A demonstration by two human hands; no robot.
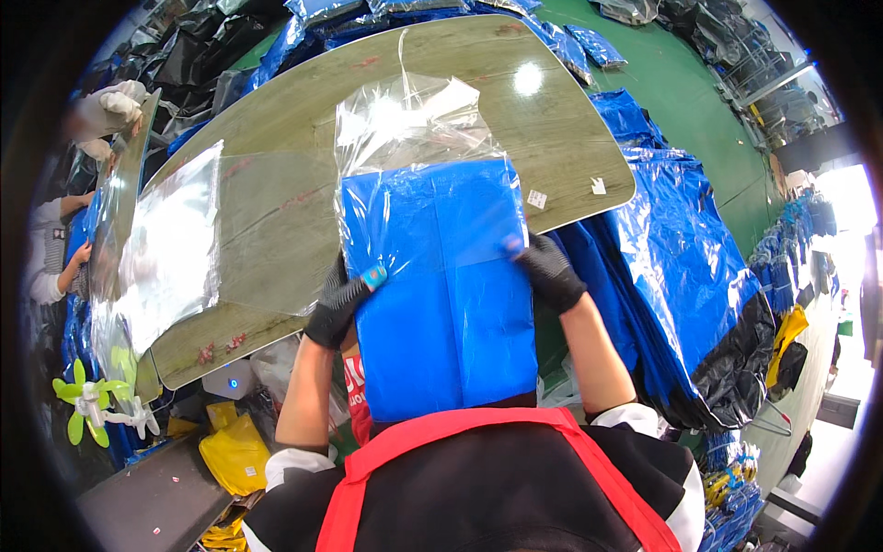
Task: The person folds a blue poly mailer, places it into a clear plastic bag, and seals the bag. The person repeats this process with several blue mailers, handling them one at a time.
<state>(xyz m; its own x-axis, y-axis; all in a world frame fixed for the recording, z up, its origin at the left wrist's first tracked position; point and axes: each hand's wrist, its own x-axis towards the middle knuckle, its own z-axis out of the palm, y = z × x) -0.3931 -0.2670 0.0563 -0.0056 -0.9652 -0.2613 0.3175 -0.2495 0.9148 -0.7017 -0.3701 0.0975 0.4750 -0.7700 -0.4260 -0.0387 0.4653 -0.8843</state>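
Above a wood-patterned surface point(579, 129), a clear plastic bag point(405, 133) encloses the upper part of a folded blue sheet point(446, 345), whose bare lower part overhangs the near edge. Black-gloved, the left hand point(340, 301) and right hand point(552, 276) pinch its opposite sides, each grip closed.

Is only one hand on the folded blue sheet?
No, the left hand holds the folded blue sheet at its left edge, the right hand at its right.

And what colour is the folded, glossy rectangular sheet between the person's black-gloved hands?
The folded, glossy rectangular sheet is plain bright blue, seen in the head view.
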